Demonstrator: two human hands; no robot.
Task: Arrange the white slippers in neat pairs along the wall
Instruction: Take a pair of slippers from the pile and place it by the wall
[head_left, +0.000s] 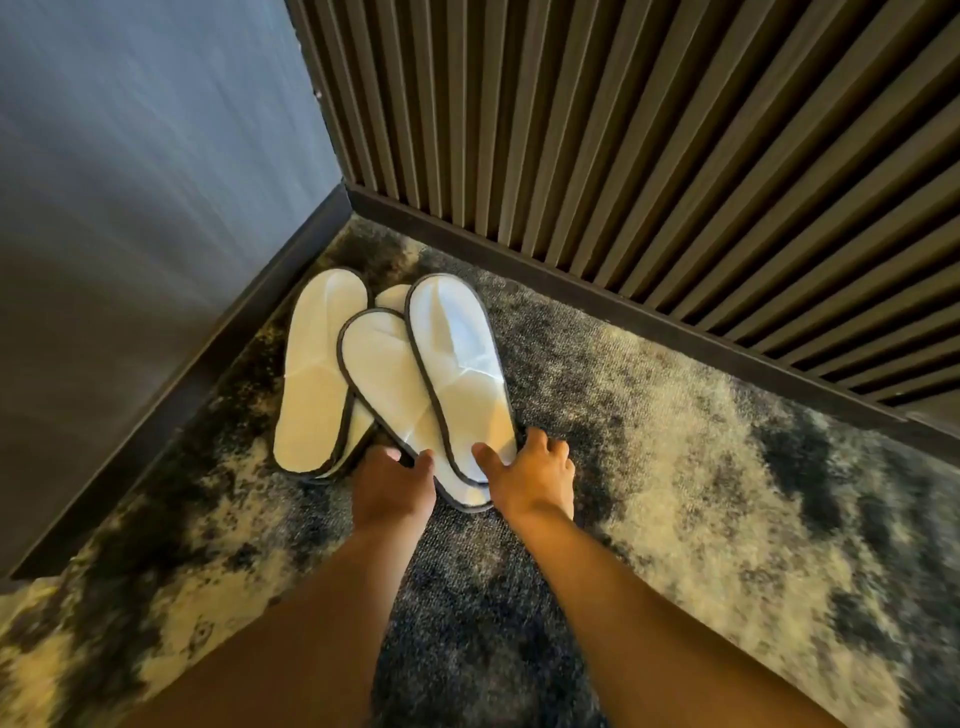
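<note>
Right hand (530, 475) pinching top slipper (457, 364), left hand (395, 480) gripping slipper beneath (384, 374)

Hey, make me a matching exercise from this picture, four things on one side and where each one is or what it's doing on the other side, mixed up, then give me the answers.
Things:
1. leftmost slipper
2. rightmost slipper
3. left hand
4. slatted wall

Places or states:
A. vertical ribs, behind the pile
B. lies on top, overlapping the slipper beside it
C. lies nearest the smooth grey wall
D. at the near end of the middle slipper

Pairs: 1-C, 2-B, 3-D, 4-A
</note>
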